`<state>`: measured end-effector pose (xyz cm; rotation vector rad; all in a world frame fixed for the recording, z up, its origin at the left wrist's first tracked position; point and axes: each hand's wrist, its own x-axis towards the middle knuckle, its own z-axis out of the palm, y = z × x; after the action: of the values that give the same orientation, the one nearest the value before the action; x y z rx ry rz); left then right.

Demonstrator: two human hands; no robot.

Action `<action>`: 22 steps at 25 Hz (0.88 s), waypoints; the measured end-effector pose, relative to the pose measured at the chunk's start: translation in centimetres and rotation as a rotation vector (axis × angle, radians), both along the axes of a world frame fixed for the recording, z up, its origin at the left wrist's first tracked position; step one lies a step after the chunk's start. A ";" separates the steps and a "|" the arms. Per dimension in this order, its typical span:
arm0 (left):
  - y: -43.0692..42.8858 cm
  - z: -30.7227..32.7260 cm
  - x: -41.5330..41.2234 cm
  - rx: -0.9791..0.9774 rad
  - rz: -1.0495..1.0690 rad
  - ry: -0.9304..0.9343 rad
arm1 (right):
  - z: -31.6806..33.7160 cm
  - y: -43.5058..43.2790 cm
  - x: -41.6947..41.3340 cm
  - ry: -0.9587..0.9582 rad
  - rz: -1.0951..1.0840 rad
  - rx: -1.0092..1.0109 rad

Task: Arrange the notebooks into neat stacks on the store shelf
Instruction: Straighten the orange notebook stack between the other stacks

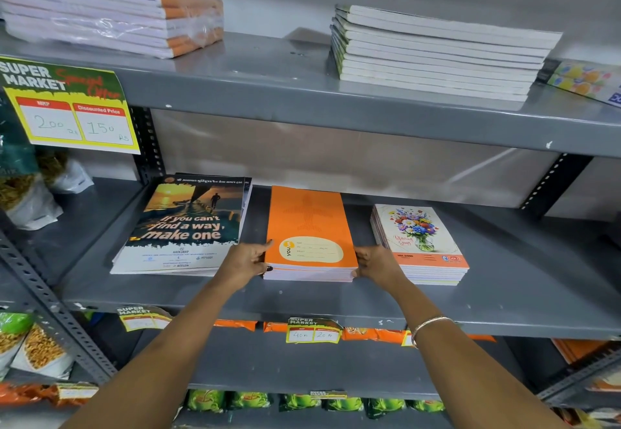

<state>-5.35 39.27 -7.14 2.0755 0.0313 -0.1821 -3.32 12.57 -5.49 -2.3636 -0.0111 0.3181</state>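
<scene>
Your left hand (247, 260) and right hand (376, 265) grip the orange stack (311, 237) from either side — fingers curled on its near corners, thumbs on the top cover. It sits flat on the middle shelf (336, 307), between the poster stack (183, 227) to the left and the floral stack (420, 243) to the right, apart from both. Your right wrist wears a bangle (428, 326). On the upper shelf (268, 92) — a wrapped bundle (111, 11) on the left, a white stack (437, 53) on the right. A yellow price tag (67, 106) hangs at the left.
</scene>
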 end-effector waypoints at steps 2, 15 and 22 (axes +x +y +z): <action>0.2 0.0 0.0 -0.009 -0.001 0.009 | 0.1 -0.1 -0.1 0.009 -0.003 0.025; -0.2 0.1 0.0 -0.083 0.032 0.031 | 0.4 -0.2 -0.2 0.060 -0.033 0.075; -0.3 0.4 -0.1 -0.081 0.022 0.027 | 0.3 -0.1 0.0 0.077 -0.085 0.138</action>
<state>-5.50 38.97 -6.79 1.9913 0.0622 -0.1942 -3.34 12.49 -5.18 -2.2070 0.1002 0.3550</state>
